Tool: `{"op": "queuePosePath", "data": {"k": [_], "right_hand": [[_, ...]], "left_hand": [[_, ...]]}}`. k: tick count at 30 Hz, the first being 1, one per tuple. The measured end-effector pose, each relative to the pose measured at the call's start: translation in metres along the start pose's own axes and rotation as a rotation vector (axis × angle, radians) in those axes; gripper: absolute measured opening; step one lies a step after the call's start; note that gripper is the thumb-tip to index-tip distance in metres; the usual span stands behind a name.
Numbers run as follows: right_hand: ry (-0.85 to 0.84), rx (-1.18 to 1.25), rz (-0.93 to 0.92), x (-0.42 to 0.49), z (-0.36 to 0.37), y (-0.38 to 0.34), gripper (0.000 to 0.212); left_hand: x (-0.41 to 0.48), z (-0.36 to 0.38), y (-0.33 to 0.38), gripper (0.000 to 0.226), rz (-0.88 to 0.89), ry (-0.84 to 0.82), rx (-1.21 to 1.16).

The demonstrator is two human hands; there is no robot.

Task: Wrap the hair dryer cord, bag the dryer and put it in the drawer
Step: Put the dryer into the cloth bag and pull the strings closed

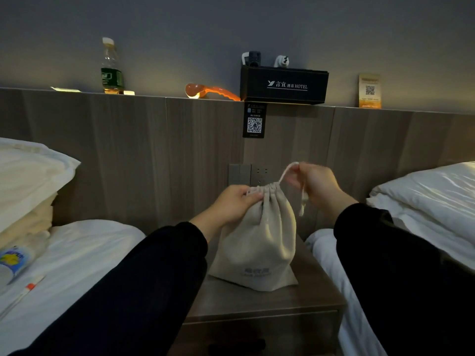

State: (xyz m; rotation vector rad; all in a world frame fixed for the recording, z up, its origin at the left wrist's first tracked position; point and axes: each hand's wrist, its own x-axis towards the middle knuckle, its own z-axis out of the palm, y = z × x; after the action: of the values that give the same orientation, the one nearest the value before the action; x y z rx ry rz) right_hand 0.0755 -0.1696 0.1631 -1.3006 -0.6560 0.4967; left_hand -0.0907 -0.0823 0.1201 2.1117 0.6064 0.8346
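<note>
A beige cloth drawstring bag (257,242) stands upright on the wooden nightstand (270,301), bulging, its mouth gathered tight. The hair dryer is not visible. My left hand (232,204) pinches the gathered neck of the bag from the left. My right hand (313,185) holds the white drawstring (285,173) up and to the right of the bag's mouth, with the cord ends dangling below the hand. The drawer front (257,332) under the nightstand top is shut.
White beds flank the nightstand left (84,255) and right (424,201). A wall socket panel (246,173) sits behind the bag. The headboard ledge carries a bottle (111,68), an orange massager (210,92), a black hotel box (284,84) and a card (369,91).
</note>
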Motion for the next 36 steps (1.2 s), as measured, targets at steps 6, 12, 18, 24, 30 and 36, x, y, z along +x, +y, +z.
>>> {"op": "queuePosePath", "data": {"k": [6,12,18,24,30,36], "right_hand": [[-0.116,-0.749,-0.383,-0.016,-0.013,0.041,0.040],[-0.417,-0.819,-0.342,-0.036,-0.001,0.045,0.033],[-0.153,-0.751,-0.254,-0.028,0.001,0.060,0.042],[-0.071,-0.671,-0.218,-0.025,-0.006,0.068,0.025],[-0.408,-1.142,-0.540,-0.033,-0.002,0.055,0.034],[-0.818,-1.912,-0.561,-0.046,-0.001,0.042,0.098]], "left_hand": [[-0.003,0.002,-0.008,0.026,-0.064,0.059,-0.133],[-0.007,0.001,-0.007,0.039,-0.278,-0.028,-0.263],[-0.020,0.018,-0.018,0.042,0.230,0.289,0.557],[-0.049,0.032,-0.045,0.073,0.174,-0.263,0.575],[-0.044,0.034,-0.058,0.079,0.128,-0.255,0.673],[-0.043,0.022,-0.064,0.059,0.191,-0.275,0.539]]}}
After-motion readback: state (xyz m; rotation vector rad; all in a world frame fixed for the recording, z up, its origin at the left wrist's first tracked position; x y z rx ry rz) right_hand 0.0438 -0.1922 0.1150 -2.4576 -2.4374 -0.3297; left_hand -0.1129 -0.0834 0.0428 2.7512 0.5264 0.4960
